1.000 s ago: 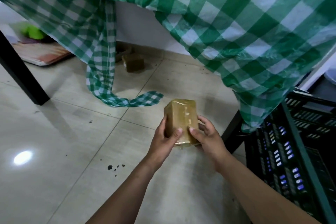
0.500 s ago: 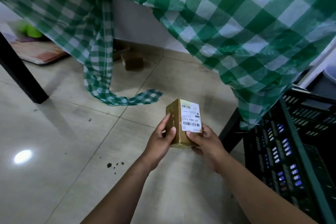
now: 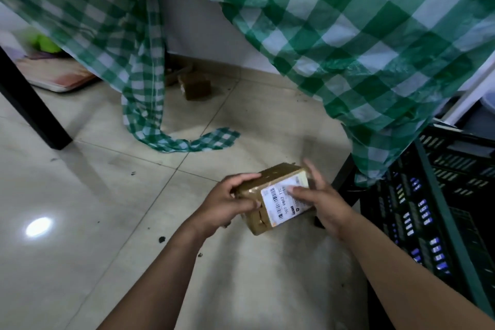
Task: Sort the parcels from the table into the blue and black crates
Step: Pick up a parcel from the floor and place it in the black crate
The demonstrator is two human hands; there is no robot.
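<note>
**Parcel held label-up over the floor, beside the crate**

1. At 9 o'clock in the view, a black table leg (image 3: 32, 104) stands on the tiled floor (image 3: 80, 209). A green checked tablecloth (image 3: 361, 35) hangs from 10 to 2 o'clock, and one strip of it trails onto the tiles.

2. Left hand (image 3: 227, 203): its fingers are curled over the left end of the parcel (image 3: 267, 182) and grip it. This hand appears to act as the support, steadying the box so it can be read.

3. The brown, tape-wrapped parcel is held in the air at about 5 o'clock from the view's centre. It is tilted, with its white label (image 3: 284, 203) turned up towards the camera. This position suggests the label is being checked to decide where the parcel goes.

4. Right hand (image 3: 324, 195): its thumb presses on the label face and its fingers reach round the far right side, clamping the parcel from that end.

5. A second parcel (image 3: 195, 86) lies on the floor under the tablecloth, at 11 o'clock from the held one and well apart from it. It probably needs collecting afterwards.

6. At 3 to 4 o'clock stands a dark slotted crate (image 3: 428, 209), close to the right hand. Blue shows through its slots, but it cannot be told whether that is another crate.
</note>
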